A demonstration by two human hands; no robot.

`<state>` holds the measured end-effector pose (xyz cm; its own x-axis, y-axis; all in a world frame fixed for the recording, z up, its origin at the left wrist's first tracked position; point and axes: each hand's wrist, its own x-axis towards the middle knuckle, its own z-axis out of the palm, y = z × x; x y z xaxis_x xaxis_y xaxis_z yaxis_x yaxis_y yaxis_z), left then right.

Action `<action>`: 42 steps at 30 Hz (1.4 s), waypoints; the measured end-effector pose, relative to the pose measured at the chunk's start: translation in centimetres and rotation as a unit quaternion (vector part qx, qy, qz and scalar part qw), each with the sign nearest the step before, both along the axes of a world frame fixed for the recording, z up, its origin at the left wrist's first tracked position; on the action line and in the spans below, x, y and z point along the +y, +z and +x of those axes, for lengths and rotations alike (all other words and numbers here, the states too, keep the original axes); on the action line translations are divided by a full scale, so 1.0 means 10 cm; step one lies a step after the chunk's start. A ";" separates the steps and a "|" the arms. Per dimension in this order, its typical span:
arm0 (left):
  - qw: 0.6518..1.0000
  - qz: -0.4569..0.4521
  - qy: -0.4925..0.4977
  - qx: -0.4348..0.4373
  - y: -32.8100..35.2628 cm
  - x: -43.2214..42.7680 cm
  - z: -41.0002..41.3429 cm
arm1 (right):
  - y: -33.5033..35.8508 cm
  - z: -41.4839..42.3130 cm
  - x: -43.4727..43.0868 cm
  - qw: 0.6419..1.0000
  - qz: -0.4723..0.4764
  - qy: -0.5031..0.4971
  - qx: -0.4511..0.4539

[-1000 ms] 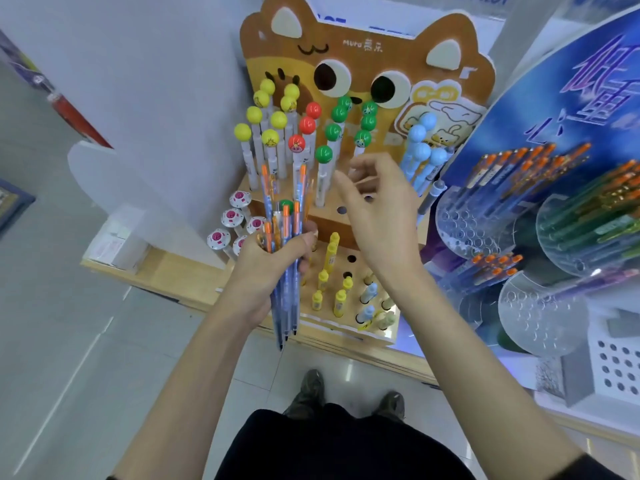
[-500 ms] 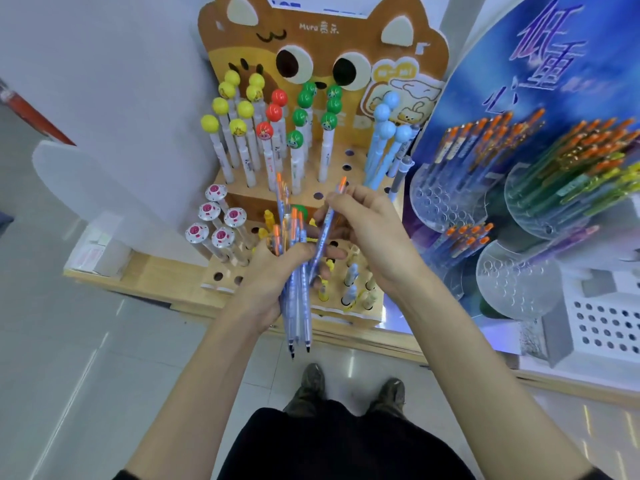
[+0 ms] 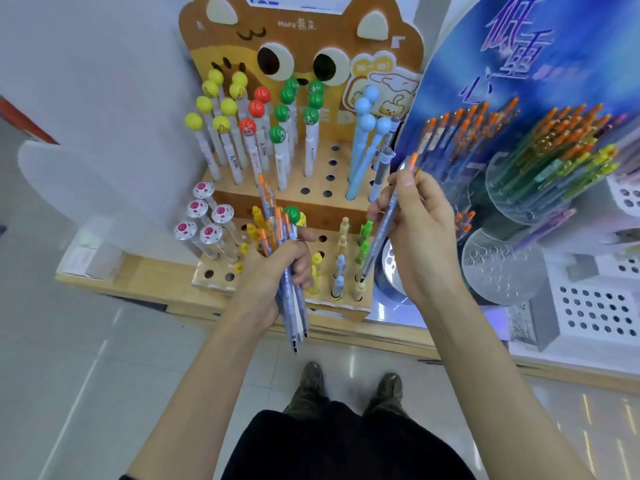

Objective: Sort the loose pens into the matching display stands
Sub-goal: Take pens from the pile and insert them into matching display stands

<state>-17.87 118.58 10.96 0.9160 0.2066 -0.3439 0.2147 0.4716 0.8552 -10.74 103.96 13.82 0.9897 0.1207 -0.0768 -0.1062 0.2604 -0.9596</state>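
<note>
My left hand (image 3: 277, 268) grips a bundle of blue pens with orange caps (image 3: 291, 306), tips pointing down, plus one green ball-topped pen (image 3: 291, 214). My right hand (image 3: 419, 230) pinches a single blue pen with an orange cap (image 3: 384, 230), tilted, its cap up near the blue stand. The wooden cat-shaped stand (image 3: 311, 202) holds ball-topped pens in yellow, red, green and light blue. The blue stand (image 3: 502, 81) at the right has clear perforated tiers (image 3: 502, 271) with orange-capped pens (image 3: 460, 133).
Mushroom-topped pens (image 3: 204, 220) stand at the cat stand's front left, small figure pens (image 3: 341, 265) at its front. A white perforated holder (image 3: 595, 313) sits far right. The wooden shelf edge (image 3: 138, 282) runs below; my shoes (image 3: 349, 386) are on the tiled floor.
My right hand pulled one orange-capped pen out of the bundle and carried it right, toward the blue stand. The left hand kept the bundle and sank a little.
</note>
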 end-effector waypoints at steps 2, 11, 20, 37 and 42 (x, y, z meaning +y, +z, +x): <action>1.000 0.006 -0.024 -0.004 -0.02 -0.10 0.01 | -0.09 -0.01 -0.14 0.993 -0.107 -0.020 -0.043; 0.997 0.039 -0.063 0.026 -0.08 -0.51 0.09 | -0.39 0.00 -0.88 0.944 -0.285 -0.107 -0.123; 0.996 0.049 -0.059 0.038 -0.10 -0.60 0.18 | -0.58 0.13 -0.95 0.885 -0.409 0.001 -0.222; 0.997 0.038 -0.060 0.026 -0.09 -0.55 0.25 | -0.71 0.13 -1.01 0.860 -0.436 0.023 -0.265; 0.997 0.042 -0.063 0.023 -0.09 -0.55 0.24 | -0.87 0.15 -0.90 0.812 -0.488 0.030 -0.318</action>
<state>-15.51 113.12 10.08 0.9203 0.1204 -0.3722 0.3077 0.3647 0.8788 -9.25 94.93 5.13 0.8616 0.3584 0.3594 0.5068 -0.6450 -0.5719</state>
